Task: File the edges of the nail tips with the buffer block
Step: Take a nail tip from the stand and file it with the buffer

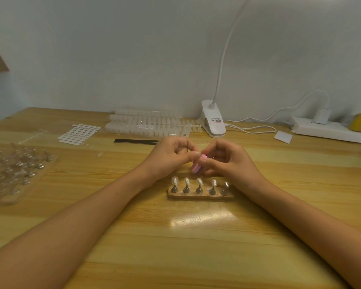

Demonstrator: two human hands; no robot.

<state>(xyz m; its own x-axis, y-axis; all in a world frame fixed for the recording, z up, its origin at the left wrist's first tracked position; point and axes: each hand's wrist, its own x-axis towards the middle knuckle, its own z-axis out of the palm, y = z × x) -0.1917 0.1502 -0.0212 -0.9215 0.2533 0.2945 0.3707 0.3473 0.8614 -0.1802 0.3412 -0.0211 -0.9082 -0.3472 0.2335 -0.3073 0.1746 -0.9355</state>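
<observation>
Sitting nearest on the bench [196, 236] is a small wooden stand [200, 197]. It has five clear nail tips [199, 181] stood up on little pegs, likely so each one is easy to pick off and put back. Just behind it, the two hands meet above the bench.

The left hand [169, 157] has its fingers curled in. It pinches what looks like one nail tip [196, 153] between thumb and finger, but the tip is small and blurry, so I am not sure. The right hand [227, 161] is curled round the pink buffer block [197, 166], which is tilted with its top end right by that tip. I think holding both up close lets the block rub along the tip's edge.

Farther back lie a black flat tool [136, 141], a sheet of white sticky dots [79, 134] and rows of spare tips [146, 124]. A white clip lamp [214, 122] stands by the wall, bent over to light the work.
</observation>
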